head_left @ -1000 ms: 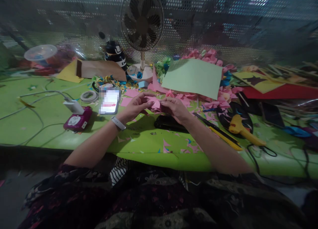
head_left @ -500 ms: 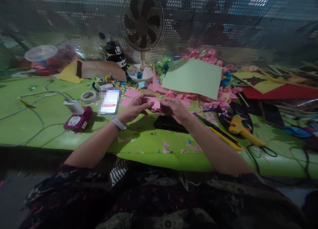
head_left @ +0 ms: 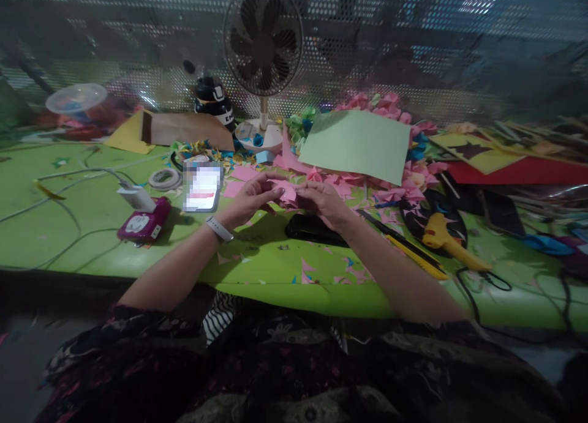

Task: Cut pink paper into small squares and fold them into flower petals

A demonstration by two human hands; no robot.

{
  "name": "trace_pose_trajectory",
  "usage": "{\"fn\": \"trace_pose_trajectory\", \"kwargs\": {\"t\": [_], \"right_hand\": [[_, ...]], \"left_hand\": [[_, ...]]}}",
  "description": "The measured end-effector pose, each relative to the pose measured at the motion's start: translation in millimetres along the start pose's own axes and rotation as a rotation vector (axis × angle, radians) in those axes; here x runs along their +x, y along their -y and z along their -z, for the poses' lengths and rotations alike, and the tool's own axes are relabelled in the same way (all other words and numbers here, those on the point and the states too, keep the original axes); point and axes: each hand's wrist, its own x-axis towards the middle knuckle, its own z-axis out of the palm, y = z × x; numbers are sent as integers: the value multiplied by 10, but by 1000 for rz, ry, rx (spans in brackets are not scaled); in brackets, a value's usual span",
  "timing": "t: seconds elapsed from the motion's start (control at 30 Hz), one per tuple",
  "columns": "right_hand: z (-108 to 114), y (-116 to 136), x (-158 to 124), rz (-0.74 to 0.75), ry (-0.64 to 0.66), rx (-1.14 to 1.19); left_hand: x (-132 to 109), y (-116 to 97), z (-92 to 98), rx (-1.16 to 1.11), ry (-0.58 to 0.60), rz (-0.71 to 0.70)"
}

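Between my two hands is a small pink paper flower, its petals partly covered by my fingers. My left hand, with a pale watch band at the wrist, pinches its left side. On the opposite side, the fingertips of my right hand are closed on the paper. Under my right hand a dark phone-like object lies on the green table. Pink paper pieces lie just beyond my left hand, and a heap of pink paper flowers sits farther right.
A lit phone, a tape roll and a purple power socket stand left. Behind are a fan and a light green sheet. To the right lie a yellow cutter and a yellow glue gun.
My fingers have shifted very slightly on the pink flower, and its front petal sits at a somewhat different angle. Everything else stays in place.
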Motion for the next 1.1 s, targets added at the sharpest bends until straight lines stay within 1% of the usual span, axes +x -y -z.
{"fn": "trace_pose_trajectory", "kwargs": {"t": [0.13, 0.27, 0.5, 0.73, 0.9, 1.1], "right_hand": [[7, -37, 29, 28, -36, 10], [12, -56, 36, 56, -20, 24], [38, -89, 51, 72, 7, -39], [43, -68, 47, 42, 0, -12], [41, -77, 45, 48, 9, -41], [40, -96, 44, 45, 16, -75]], "left_hand": [[6, 11, -18, 45, -37, -28], [12, 24, -13, 3, -56, -22], [21, 46, -4, 22, -20, -50], [-24, -34, -30, 113, 59, -28], [-30, -50, -58, 143, 49, -52], [-15, 8, -70, 203, 26, -101]]}}
